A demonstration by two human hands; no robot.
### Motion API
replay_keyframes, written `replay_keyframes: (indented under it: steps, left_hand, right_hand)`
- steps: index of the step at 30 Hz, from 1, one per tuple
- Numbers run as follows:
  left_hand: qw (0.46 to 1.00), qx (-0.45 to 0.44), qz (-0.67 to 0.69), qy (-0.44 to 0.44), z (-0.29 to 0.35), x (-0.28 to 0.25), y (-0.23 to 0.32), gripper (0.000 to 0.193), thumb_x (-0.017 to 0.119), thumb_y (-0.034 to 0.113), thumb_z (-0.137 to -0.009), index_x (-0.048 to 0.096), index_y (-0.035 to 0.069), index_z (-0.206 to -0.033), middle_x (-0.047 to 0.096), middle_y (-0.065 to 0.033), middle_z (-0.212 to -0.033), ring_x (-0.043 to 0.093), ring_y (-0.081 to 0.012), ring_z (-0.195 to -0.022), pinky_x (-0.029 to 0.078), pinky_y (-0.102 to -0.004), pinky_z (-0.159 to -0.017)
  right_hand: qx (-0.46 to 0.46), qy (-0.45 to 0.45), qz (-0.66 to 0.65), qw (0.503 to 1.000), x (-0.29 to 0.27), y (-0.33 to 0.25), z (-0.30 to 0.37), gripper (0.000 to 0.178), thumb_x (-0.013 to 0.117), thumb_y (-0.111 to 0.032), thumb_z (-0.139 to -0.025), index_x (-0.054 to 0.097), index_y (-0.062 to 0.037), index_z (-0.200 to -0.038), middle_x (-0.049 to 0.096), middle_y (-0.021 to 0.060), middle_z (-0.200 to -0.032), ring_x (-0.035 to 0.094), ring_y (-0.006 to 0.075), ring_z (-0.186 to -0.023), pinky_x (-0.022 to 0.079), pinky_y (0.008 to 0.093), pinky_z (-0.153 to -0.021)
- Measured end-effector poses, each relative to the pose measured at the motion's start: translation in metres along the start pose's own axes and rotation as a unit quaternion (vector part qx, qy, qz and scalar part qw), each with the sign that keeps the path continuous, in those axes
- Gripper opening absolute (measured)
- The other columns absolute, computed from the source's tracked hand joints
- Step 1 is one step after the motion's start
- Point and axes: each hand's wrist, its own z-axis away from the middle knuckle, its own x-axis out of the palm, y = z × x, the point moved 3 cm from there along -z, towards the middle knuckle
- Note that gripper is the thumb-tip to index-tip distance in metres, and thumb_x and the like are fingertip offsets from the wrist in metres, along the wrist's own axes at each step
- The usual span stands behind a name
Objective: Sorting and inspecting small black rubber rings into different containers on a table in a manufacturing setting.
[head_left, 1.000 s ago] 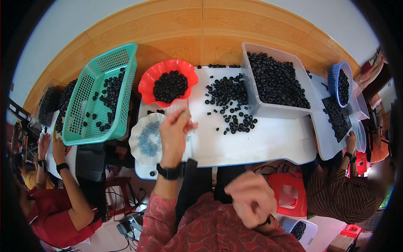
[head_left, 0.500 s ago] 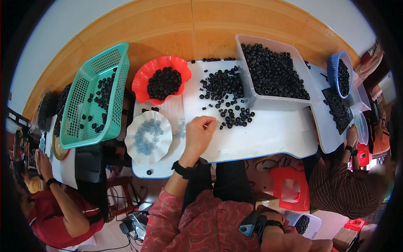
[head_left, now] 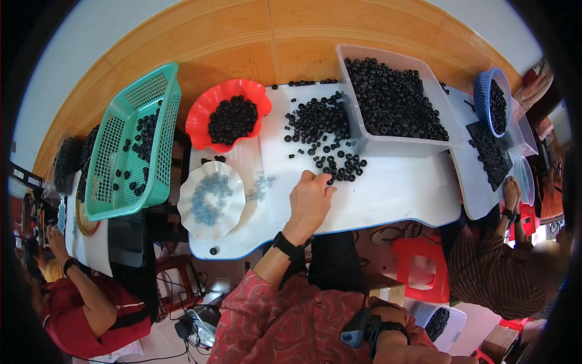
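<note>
Head view: left hand [head_left: 310, 203] curls its fingers at loose black beads [head_left: 321, 118], mid-table [head_left: 394, 194]; whether gripping one, I cannot tell, nor right hand's [head_left: 403, 352] state. Red bowl [head_left: 197, 124], back-left corner, already holds beads; many lie outside.

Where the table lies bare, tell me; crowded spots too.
Biggest bare patch: white table right of the left hand, in front of the translucent tub. Smaller: front edge between hand and scalloped plate. Crowded: left of the tub, with loose black pieces.
</note>
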Motion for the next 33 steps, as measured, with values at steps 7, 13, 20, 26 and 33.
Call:
replay_keyframes:
  steps: [7, 13, 20, 26, 33]
  left_hand:
    - [0.998, 0.011, -0.063, 0.014, -0.003, 0.007, 0.005, 0.022, 0.075, 0.016, -0.077, 0.065, 0.007, -0.094, 0.057, -0.0130, -0.089, 0.062, -0.0326, -0.074, 0.051, -0.0417, -0.063]
    - [0.998, 0.016, -0.052, -0.001, 0.002, 0.004, 0.003, 0.022, 0.074, 0.011, -0.076, 0.061, 0.004, -0.093, 0.055, -0.0131, -0.093, 0.061, -0.0317, -0.084, 0.052, -0.0420, -0.066]
    - [0.987, 0.122, -0.090, 0.046, 0.016, 0.005, 0.006, 0.024, 0.072, 0.008, -0.075, 0.057, 0.002, -0.093, 0.057, -0.0122, -0.095, 0.062, -0.0308, -0.083, 0.052, -0.0415, -0.064]
    - [0.980, 0.101, 0.140, 0.095, 0.038, -0.016, 0.007, 0.021, 0.068, -0.003, -0.078, 0.056, 0.000, -0.095, 0.058, -0.0157, -0.094, 0.064, -0.0283, -0.071, 0.054, -0.0337, -0.062]
    - [0.763, -0.184, 0.619, 0.034, 0.072, -0.042, -0.043, 0.025, 0.058, -0.003, -0.092, 0.062, -0.003, -0.117, 0.066, -0.0119, -0.103, 0.067, -0.0176, -0.086, 0.059, -0.0333, -0.079]
  right_hand:
    - [0.006, -0.043, -0.014, 0.999, -0.011, 0.004, 0.005, 0.011, 0.062, -0.009, -0.089, 0.059, -0.0087, -0.100, 0.054, 0.0033, -0.106, 0.052, 0.0185, -0.098, 0.051, 0.0361, -0.082]
    - [0.007, -0.054, -0.069, 0.996, -0.018, 0.005, 0.007, 0.014, 0.060, -0.011, -0.089, 0.058, -0.0087, -0.103, 0.057, 0.0077, -0.105, 0.056, 0.0227, -0.095, 0.052, 0.0370, -0.077]
    - [0.053, -0.044, -0.044, 0.997, -0.007, 0.009, 0.008, 0.009, 0.063, -0.010, -0.089, 0.060, -0.0068, -0.097, 0.053, 0.0056, -0.106, 0.052, 0.0206, -0.095, 0.053, 0.0348, -0.075]
    - [0.052, -0.058, 0.094, 0.993, -0.026, 0.035, 0.048, 0.009, 0.063, -0.007, -0.081, 0.062, -0.0059, -0.090, 0.056, 0.0087, -0.100, 0.055, 0.0225, -0.085, 0.053, 0.0363, -0.066]
    - [0.346, -0.058, 0.418, 0.838, -0.092, 0.120, 0.111, 0.018, 0.066, 0.008, -0.078, 0.061, 0.0020, -0.094, 0.058, 0.0121, -0.095, 0.057, 0.0150, -0.070, 0.047, 0.0242, -0.060]
